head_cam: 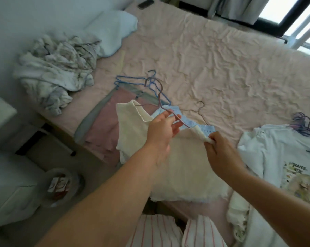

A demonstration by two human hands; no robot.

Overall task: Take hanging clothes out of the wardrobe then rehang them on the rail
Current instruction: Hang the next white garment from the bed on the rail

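A cream knitted top (184, 166) hangs in the air over the near edge of the bed. My left hand (161, 129) grips a mauve wire hanger (160, 93) whose one arm sits inside the top's left shoulder. My right hand (220, 148) pinches the top's right shoulder strap (200, 133). Under the top lies a light blue garment (191, 122) on a brown hanger (201, 111). Blue wire hangers (132, 81) lie beyond it on a pink and grey garment (104, 122).
The pink bed sheet (221, 59) stretches ahead. A crumpled white blanket (58, 68) and a pale blue pillow (111, 31) lie at the left. White printed shirts (282, 157) with purple hangers (303, 125) lie at the right. A waste bin (61, 186) stands on the floor.
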